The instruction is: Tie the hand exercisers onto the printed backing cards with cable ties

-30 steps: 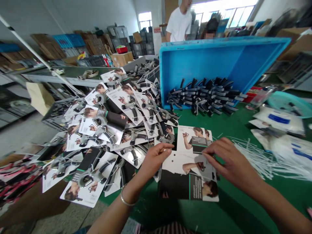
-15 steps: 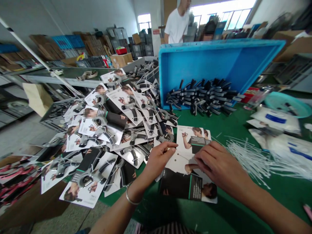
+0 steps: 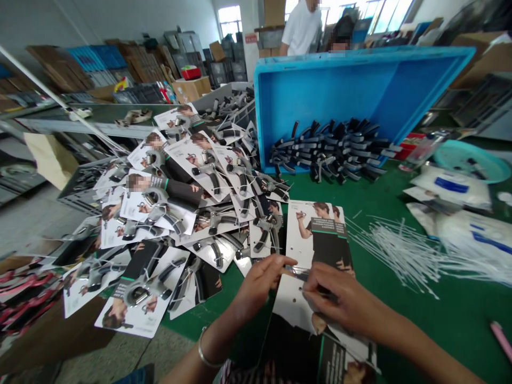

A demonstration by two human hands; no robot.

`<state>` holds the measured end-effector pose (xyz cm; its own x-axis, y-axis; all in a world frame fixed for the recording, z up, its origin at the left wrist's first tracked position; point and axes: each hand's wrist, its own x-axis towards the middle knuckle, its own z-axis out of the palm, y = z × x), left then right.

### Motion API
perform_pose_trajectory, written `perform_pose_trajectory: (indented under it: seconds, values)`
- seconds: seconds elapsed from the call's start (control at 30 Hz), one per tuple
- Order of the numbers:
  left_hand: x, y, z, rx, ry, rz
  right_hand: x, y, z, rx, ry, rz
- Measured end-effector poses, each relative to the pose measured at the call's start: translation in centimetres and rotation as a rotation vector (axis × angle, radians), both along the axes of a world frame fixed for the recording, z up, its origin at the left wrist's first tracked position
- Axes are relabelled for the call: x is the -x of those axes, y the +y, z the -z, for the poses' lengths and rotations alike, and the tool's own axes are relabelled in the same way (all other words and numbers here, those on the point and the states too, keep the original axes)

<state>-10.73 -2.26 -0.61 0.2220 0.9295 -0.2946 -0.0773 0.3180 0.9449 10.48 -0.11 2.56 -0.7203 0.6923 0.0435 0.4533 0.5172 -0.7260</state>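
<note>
A printed card (image 3: 280, 336) with small holes lies nearest my body, and my right hand (image 3: 336, 298) is over it, fingers pinched near a hole on what looks like a thin white tie. My left hand (image 3: 260, 282) reaches the card's top left edge, its fingers closed together; whatever they grip is too small to make out. Behind both hands lies a stack of similar cards (image 3: 300, 234). Left of them is a pile of cards with grey and black hand grips (image 3: 156, 202) fastened on. A heap of white ties (image 3: 404, 250) is on the right.
A blue crate (image 3: 320, 88) on its side holds many grips (image 3: 332, 149) at the back. White packets (image 3: 452, 186), a turquoise basin (image 3: 472, 160) and a pink pen-like item (image 3: 500, 338) are right. A person (image 3: 302, 26) stands beyond the crate.
The near card and both hands are lower in view, exposing more of the card stack behind. My right hand has moved slightly left along the card. The whole scene has shifted slightly.
</note>
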Motion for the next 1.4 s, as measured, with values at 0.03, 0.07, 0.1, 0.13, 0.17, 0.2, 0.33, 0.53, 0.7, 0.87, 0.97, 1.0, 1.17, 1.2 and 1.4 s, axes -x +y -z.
perform_pose_trajectory:
  seconds: [0.03, 0.07, 0.1, 0.13, 0.17, 0.2, 0.33, 0.53, 0.7, 0.87, 0.97, 1.0, 1.17, 1.2, 1.4]
  values:
    - [0.4, -0.5, 0.6, 0.035, -0.021, 0.022, -0.1, -0.5, 0.4, 0.013, 0.009, -0.003]
    - [0.7, -0.9, 1.2, 0.048, -0.016, 0.039, -0.1, -0.9, 0.7, 0.019, 0.018, -0.005]
    - [1.0, -1.3, 1.7, 0.041, 0.008, 0.056, -0.1, -1.2, 1.0, 0.024, 0.026, -0.007]
    - [1.2, -1.7, 2.1, 0.024, 0.036, 0.072, 0.0, -1.4, 1.3, 0.026, 0.033, -0.008]
    - [1.4, -2.0, 2.5, 0.010, 0.052, 0.083, 0.1, -1.5, 1.6, 0.029, 0.038, -0.007]
    - [1.5, -2.3, 2.8, 0.007, 0.046, 0.090, 0.2, -1.5, 1.8, 0.031, 0.043, -0.006]
    - [1.7, -3.4, 3.7, 0.040, -0.083, 0.070, 0.6, -1.6, 2.6, 0.033, 0.053, 0.008]
    - [1.3, -5.8, 5.4, -0.056, -0.083, 0.087, 0.4, -2.2, 3.1, 0.013, 0.077, 0.049]
    - [1.6, -8.0, 4.9, -0.112, 0.009, 0.174, 0.1, -2.8, 3.4, 0.049, 0.135, 0.088]
    - [2.7, -9.2, 4.6, -0.264, 0.151, 0.272, 0.6, -3.4, 3.9, 0.108, 0.210, 0.124]
    - [2.6, -9.4, 5.3, -0.427, 0.311, 0.196, 1.2, -3.8, 4.3, 0.105, 0.252, 0.175]
    - [2.5, -9.4, 5.6, -0.464, 0.362, 0.164, 1.4, -4.0, 4.5, 0.096, 0.268, 0.186]
    - [1.8, -9.8, 5.9, -0.460, 0.326, 0.136, 1.7, -4.9, 5.1, 0.054, 0.304, 0.211]
    - [1.8, -10.0, 5.9, -0.445, 0.297, 0.160, 1.7, -5.1, 5.2, 0.059, 0.296, 0.202]
    - [2.9, -12.1, 7.2, -0.542, 0.323, 0.287, 1.5, -6.1, 5.4, 0.139, 0.218, 0.101]
